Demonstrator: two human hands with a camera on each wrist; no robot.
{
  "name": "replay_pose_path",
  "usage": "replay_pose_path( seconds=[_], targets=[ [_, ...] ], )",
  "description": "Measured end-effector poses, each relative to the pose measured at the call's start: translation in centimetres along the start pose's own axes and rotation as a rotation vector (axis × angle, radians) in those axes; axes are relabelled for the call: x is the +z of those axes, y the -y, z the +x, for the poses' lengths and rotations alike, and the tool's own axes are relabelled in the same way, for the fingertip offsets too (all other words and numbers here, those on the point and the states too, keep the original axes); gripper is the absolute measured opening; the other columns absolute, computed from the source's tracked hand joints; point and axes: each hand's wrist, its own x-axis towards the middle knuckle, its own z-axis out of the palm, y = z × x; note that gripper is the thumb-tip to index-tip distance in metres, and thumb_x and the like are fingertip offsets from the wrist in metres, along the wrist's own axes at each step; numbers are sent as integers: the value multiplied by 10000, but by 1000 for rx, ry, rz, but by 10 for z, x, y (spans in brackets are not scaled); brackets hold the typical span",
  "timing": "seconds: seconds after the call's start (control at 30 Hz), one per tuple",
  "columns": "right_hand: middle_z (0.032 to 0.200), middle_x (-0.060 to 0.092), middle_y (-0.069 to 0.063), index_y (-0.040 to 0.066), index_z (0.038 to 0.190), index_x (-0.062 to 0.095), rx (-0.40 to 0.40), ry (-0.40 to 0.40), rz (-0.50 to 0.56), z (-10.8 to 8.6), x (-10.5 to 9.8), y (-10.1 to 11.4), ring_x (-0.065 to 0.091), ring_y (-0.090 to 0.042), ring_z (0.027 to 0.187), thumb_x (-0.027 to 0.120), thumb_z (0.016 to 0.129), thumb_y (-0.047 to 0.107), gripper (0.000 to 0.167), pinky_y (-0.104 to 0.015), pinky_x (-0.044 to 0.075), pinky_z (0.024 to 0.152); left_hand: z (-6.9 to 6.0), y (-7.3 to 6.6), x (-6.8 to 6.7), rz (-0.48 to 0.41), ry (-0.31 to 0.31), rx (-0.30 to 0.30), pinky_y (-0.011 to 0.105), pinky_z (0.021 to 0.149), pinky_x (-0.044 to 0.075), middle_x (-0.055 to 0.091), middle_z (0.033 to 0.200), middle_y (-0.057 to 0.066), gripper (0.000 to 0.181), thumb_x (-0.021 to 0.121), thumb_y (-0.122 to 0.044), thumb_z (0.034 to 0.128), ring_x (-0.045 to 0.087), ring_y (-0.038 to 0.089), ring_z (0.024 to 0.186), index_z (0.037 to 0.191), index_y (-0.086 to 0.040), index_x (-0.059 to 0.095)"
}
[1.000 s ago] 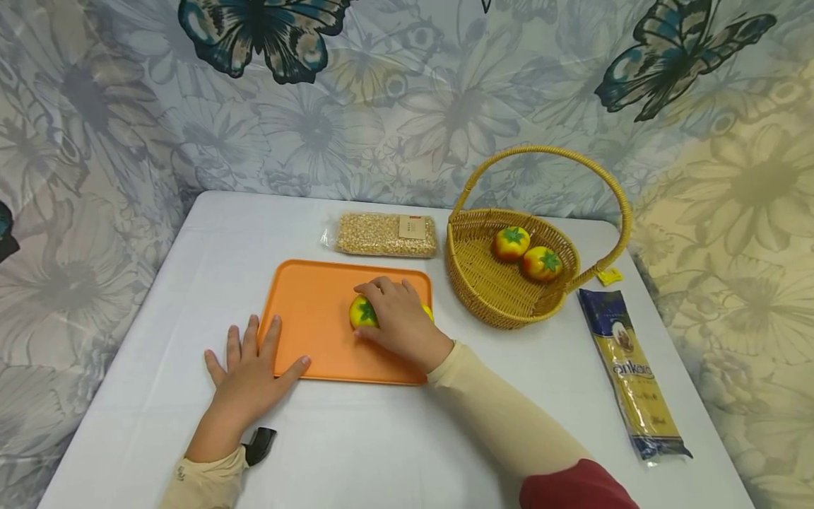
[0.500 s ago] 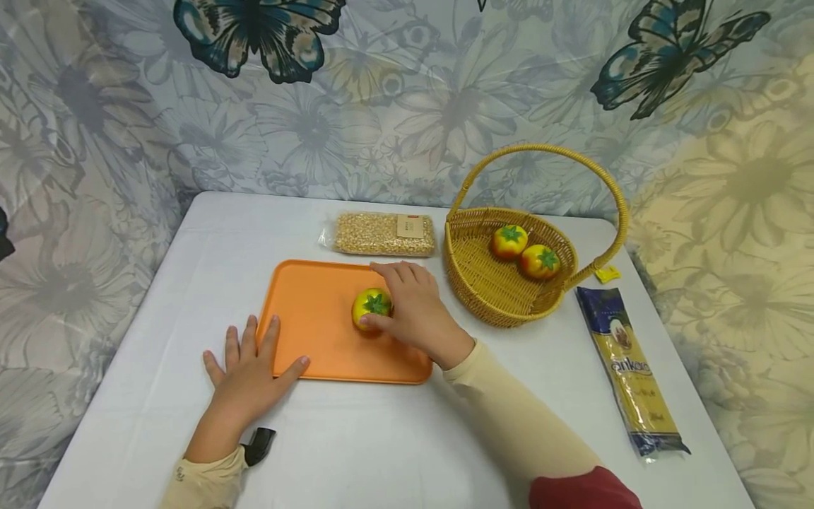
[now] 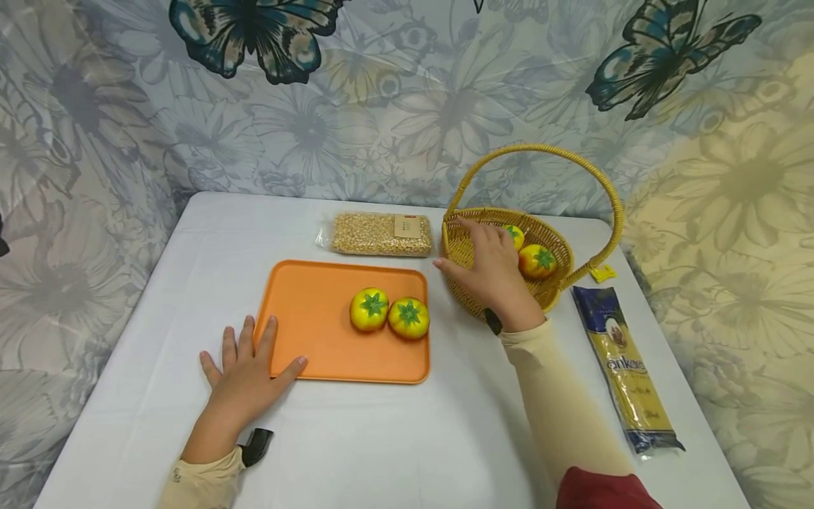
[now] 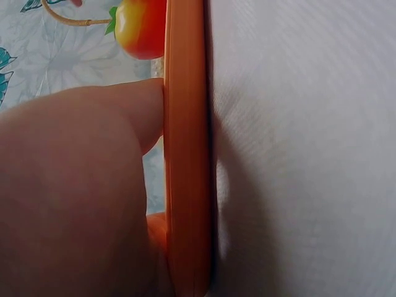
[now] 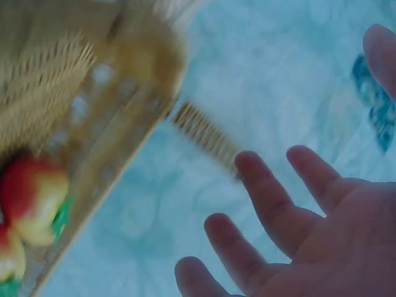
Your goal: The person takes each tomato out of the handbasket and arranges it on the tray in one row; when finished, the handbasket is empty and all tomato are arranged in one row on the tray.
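Note:
My left hand (image 3: pixel 244 385) lies with spread fingers at the left front corner of the orange tray (image 3: pixel 318 304), touching its rim. On the tray's right half sit two round yellow-red fruits with green leafy caps, a left fruit (image 3: pixel 369 309) and a right fruit (image 3: pixel 409 318). My right hand (image 3: pixel 496 276) hovers over the left part of the wicker basket (image 3: pixel 461 293), its fingers extended and holding nothing. Inside the basket are two more such fruits: the front fruit (image 3: pixel 537 261) shows fully, while my hand partly hides the back fruit (image 3: pixel 514 236).
A clear bag of pale kernels (image 3: pixel 375 234) lies behind the tray. To the basket's right are a small yellow packet (image 3: pixel 603 273) and a long blue-and-yellow pasta packet (image 3: pixel 626 367). The basket's tall handle (image 3: pixel 615 198) arches above it. A patterned cloth backdrop surrounds the table.
My right hand has let go of the right fruit, leaving it on the tray beside the left one, and moved right and back over the basket. My left hand has stayed put.

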Motion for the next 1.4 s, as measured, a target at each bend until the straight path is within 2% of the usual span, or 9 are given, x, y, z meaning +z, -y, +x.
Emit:
replay_pose_path(
  seconds=[0.17, 0.4, 0.63, 0.83, 1.1, 1.17, 1.23, 1.33, 1.4],
  targets=[
    [1640, 401, -195, 96, 1645, 359, 62, -29, 2, 8, -17, -25, 188, -505, 1523, 736, 978, 529, 880, -666, 148, 1204, 1, 3, 2, -1, -11, 3, 824, 1030, -232, -51, 1714, 336, 1069, 501, -775, 983, -163, 617, 1520, 1708, -83, 132],
    [1674, 323, -232, 81, 1668, 306, 147, -3, 21, 14, -31, -44, 122, -524, 1544, 691, 989, 578, 925, -718, 155, 1188, 1, 2, 2, -4, -10, 1, 821, 1035, -230, -49, 1717, 329, 1061, 509, -763, 987, -166, 607, 1524, 1709, -84, 131],
    [1666, 324, -260, 83, 1676, 296, 180, 27, -3, 26, -32, -63, 151, -576, 1509, 661, 978, 640, 965, -743, 185, 1162, 1, 3, 3, 0, -6, -4, 821, 1032, -235, -54, 1718, 328, 1073, 506, -776, 979, -173, 605, 1524, 1710, -88, 128],
    [1671, 263, -308, 90, 1689, 256, 253, 103, -31, 37, -32, -79, 125, -621, 1500, 625, 965, 699, 1016, -772, 179, 1146, 2, 3, 3, 3, -2, -7, 821, 1034, -233, -59, 1721, 320, 1079, 495, -789, 975, -172, 601, 1526, 1711, -92, 124],
    [1703, 190, -298, 95, 1698, 217, 340, 175, 14, 47, -32, -91, 71, -598, 1536, 644, 960, 684, 1036, -772, 162, 1161, 2, 4, 3, 3, -6, -7, 817, 1033, -238, -63, 1721, 318, 1078, 490, -792, 975, -172, 602, 1525, 1712, -97, 120],
    [1692, 219, -303, 75, 1691, 228, 343, 174, 13, 50, -30, -95, 103, -603, 1527, 652, 969, 656, 1020, -762, 178, 1162, 2, 4, 3, -1, -7, -6, 817, 1034, -238, -62, 1722, 316, 1076, 495, -788, 976, -169, 603, 1526, 1712, -95, 124],
    [1645, 300, -316, 49, 1676, 258, 342, 177, 5, 52, -28, -99, 216, -595, 1486, 660, 970, 638, 1004, -732, 253, 1144, 2, 4, 3, -2, -8, -6, 817, 1034, -238, -61, 1722, 316, 1073, 501, -782, 978, -167, 603, 1526, 1711, -93, 127],
    [1538, 418, -316, 10, 1635, 322, 342, 188, 18, 54, -24, -106, 414, -536, 1334, 676, 979, 591, 945, -670, 385, 1056, 2, 4, 3, -2, -7, -4, 820, 1035, -233, -61, 1723, 314, 1068, 509, -774, 981, -165, 603, 1526, 1711, -93, 129],
    [1499, 451, -311, -13, 1619, 336, 345, 201, 50, 55, -22, -109, 478, -475, 1242, 684, 991, 555, 915, -631, 431, 1003, 2, 4, 2, -3, -6, -2, 821, 1035, -230, -63, 1723, 315, 1064, 510, -769, 984, -168, 602, 1526, 1711, -92, 127]
  ],
)
